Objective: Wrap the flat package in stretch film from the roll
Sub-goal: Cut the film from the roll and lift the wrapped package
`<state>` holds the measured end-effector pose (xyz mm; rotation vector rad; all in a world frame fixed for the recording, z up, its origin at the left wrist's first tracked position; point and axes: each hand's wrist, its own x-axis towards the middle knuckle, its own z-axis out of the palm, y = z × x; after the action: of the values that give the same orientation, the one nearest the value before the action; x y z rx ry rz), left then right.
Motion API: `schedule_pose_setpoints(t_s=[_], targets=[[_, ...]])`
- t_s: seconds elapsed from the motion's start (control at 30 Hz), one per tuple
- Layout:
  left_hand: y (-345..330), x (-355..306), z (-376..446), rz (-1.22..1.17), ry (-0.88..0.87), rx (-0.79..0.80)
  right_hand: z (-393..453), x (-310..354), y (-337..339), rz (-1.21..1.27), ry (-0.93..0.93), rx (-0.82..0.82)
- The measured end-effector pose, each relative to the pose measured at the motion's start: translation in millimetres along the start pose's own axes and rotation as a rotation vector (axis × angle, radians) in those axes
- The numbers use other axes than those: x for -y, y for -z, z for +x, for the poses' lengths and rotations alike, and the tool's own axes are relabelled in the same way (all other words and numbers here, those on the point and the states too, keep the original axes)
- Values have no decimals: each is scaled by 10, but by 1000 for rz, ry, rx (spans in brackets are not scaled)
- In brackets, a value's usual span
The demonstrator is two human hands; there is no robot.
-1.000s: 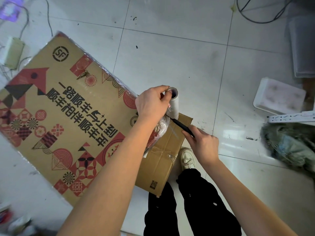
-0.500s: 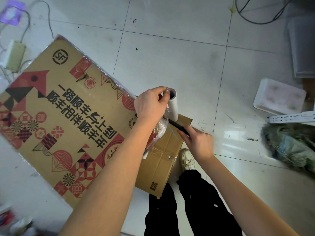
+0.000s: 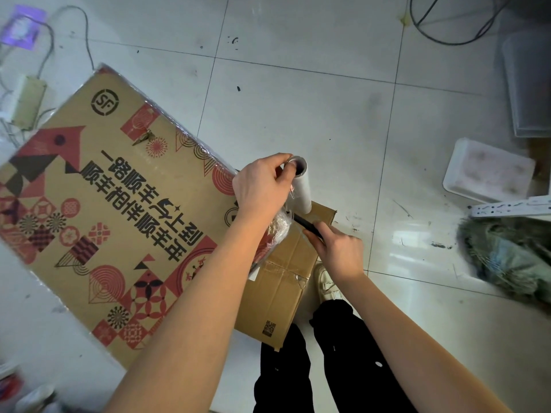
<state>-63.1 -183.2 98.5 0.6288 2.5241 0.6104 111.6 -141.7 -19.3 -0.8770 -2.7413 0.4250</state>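
Note:
The flat package (image 3: 113, 210), a large printed brown cardboard sheet with red and black patterns, lies tilted on top of a plain brown box (image 3: 280, 290); film glints along its upper edge. My left hand (image 3: 262, 189) grips the top end of the white stretch film roll (image 3: 301, 189), held upright at the package's right corner. Bunched film (image 3: 278, 231) hangs below that hand. My right hand (image 3: 337, 248) holds a thin black tool (image 3: 307, 225) whose tip points at the film just under the roll.
White tiled floor all round. My shoe (image 3: 325, 281) and black trousers (image 3: 334, 362) stand below the box. A white foam tray (image 3: 489, 171), a white perforated bar (image 3: 510, 208) and a grey-green bundle (image 3: 507, 257) lie at the right. Cables and an adapter (image 3: 28, 102) sit top left.
My right hand with the black tool has crept slightly up and left toward the film under the roll. My left hand keeps its grip on the roll.

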Motion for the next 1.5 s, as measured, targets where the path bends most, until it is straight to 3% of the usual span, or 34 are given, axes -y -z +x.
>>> schedule_pose_setpoints(t_s=[0.27, 0.63, 1.03, 1.5], targets=[[-18, 6, 18, -25, -3, -18, -230, -96, 17, 59, -138, -17], [-21, 21, 11, -4, -8, -32, 133, 192, -43, -95, -44, 42], [-30, -6, 18, -2, -21, -64, 47, -56, -75, -98, 34, 70], [-42, 1, -1, -1, -24, -75, -156, -319, -143, -169, -29, 89]])
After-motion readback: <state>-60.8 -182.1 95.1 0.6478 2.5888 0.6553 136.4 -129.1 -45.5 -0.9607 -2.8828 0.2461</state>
